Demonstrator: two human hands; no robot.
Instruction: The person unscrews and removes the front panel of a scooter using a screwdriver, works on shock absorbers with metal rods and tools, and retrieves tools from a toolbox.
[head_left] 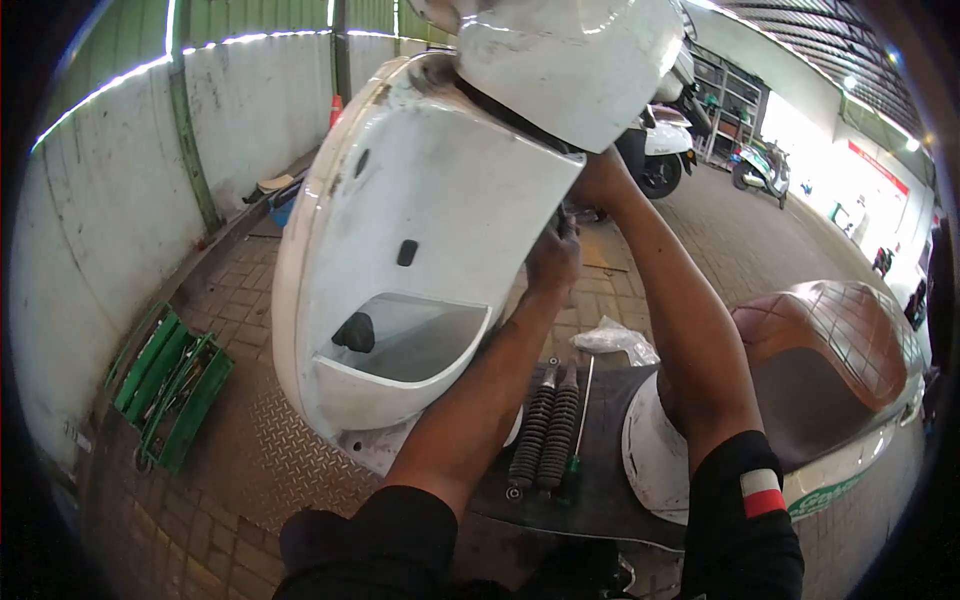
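The white front inner panel (450,200) of a scooter stands tilted in front of me, with a storage pocket (400,380) low in it. At the panel's right edge is my left hand (555,260), its fingers curled closed around something dark that I cannot make out. Just above it, my right hand (600,182) reaches behind the same edge under the white handlebar cover (565,70); its fingers are mostly hidden. Two shock absorbers (545,425) lie side by side on the dark footboard (610,470), beside a long screwdriver (580,430) with a green handle.
A clear plastic bag (615,342) lies past the footboard. The brown quilted seat (830,340) is at the right. An opened green toolbox (175,390) with tools stands left on the paving. Other scooters (765,170) are parked behind, and a wall (90,240) runs along the left.
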